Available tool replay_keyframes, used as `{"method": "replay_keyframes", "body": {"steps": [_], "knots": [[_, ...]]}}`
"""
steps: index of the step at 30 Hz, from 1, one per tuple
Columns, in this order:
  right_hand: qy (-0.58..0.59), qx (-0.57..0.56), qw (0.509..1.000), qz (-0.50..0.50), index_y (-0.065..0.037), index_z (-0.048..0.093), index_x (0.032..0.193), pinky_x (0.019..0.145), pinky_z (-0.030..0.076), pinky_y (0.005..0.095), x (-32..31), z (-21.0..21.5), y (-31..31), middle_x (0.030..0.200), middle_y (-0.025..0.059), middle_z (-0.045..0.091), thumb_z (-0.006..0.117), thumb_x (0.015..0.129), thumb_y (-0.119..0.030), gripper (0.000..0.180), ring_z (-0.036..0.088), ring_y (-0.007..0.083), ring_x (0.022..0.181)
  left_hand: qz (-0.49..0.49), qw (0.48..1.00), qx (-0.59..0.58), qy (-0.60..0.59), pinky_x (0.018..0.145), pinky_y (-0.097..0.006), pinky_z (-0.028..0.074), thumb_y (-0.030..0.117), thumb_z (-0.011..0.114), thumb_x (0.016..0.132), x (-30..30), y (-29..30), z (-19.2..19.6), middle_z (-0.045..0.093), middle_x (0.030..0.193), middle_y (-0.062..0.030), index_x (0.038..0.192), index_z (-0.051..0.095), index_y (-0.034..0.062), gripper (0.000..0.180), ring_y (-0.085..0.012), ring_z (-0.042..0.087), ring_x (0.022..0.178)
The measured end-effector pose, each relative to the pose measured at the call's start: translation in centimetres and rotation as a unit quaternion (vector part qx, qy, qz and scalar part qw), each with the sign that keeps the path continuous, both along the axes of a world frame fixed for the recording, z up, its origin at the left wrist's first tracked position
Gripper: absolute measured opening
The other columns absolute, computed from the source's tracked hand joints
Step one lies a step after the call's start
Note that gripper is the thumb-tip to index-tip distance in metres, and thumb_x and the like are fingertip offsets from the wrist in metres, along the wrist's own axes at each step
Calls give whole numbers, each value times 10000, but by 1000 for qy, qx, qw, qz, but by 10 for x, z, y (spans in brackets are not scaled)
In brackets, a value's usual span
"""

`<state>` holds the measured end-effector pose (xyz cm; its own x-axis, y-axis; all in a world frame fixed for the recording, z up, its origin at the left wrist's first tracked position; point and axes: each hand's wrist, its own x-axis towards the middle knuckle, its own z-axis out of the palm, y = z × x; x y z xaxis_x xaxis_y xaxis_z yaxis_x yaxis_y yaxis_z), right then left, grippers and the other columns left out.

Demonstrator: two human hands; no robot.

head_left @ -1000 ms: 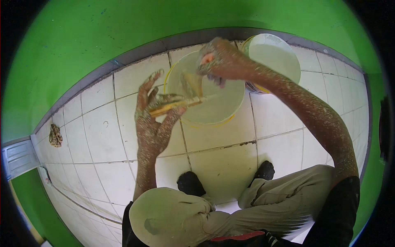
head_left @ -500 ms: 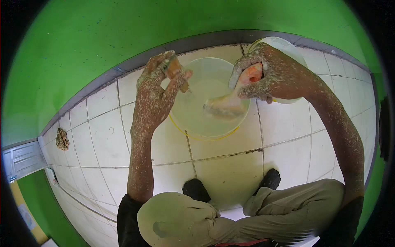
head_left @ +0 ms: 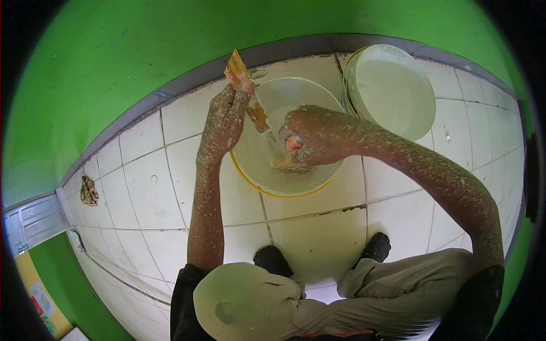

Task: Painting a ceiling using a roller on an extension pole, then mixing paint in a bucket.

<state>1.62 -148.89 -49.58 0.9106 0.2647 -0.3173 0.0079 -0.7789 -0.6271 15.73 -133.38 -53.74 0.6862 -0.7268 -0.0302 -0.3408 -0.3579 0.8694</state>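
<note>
Over a whitish bucket (head_left: 250, 166) with a yellow edge, my left hand (head_left: 223, 126) is closed on a flat, orange-brown spreader (head_left: 259, 117), held tilted at the bucket's left side. Its lower end carries pale paste. My right hand (head_left: 318, 133) is a fist around an orange-red handle (head_left: 294, 144), above the bucket opening. The head of that tool, probably a putty knife, is mostly hidden by the hand and looks blurred inside the bucket. Pale splashes cover both hands and forearms.
A second white bucket or lid (head_left: 395, 91) stands right of the first, near the green wall (head_left: 170, 40). A crumpled brown lump (head_left: 89, 191) lies on the white floor tiles (head_left: 148, 182) at left. My feet in dark socks (head_left: 272, 260) are close in front.
My right hand has moved left and down over the bucket with its tool. My left hand has turned the spreader so that its long side shows. The second bucket is now less covered.
</note>
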Motion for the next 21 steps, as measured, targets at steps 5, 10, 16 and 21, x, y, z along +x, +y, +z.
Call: {"method": "replay_keyframes", "body": {"steps": [5, 10, 16, 21], "knots": [[61, 45, 997, 22, 20, 669, 807, 675, 486, 428, 0, 47, -5, 663, 186, 595, 646, 758, -162, 190, 611, 308, 673, 42, 997, -64, 34, 740, -352, 483, 416, 495, 979, -19, 15, 10, 634, 840, -155, 1105, 592, -16, 460, -200, 598, 772], [74, 4, 997, 25, 6, 627, 746, 724, 497, 443, -17, 32, 12, 685, 198, 598, 579, 757, -51, 76, 621, 346, 746, 53, 994, -96, -9, 624, -345, 482, 337, 592, 941, -66, 12, 26, 611, 823, -142, 1047, 607, -10, 364, -180, 606, 741], [-63, -74, 986, 133, -15, 593, 871, 836, 500, 396, -40, 42, 11, 876, 144, 630, 634, 805, -141, 148, 618, 297, 927, 24, 991, -36, -129, 768, -335, 507, 238, 578, 955, -77, 24, 29, 659, 971, -150, 1180, 598, 4, 325, -190, 637, 866], [-175, -106, 969, 137, -26, 605, 876, 824, 510, 393, -70, 12, 13, 849, 130, 629, 628, 790, -92, 111, 634, 283, 886, 6, 984, -7, -177, 737, -357, 516, 239, 588, 946, -91, 18, 35, 624, 959, -150, 1147, 609, -2, 314, -222, 641, 835]]}}
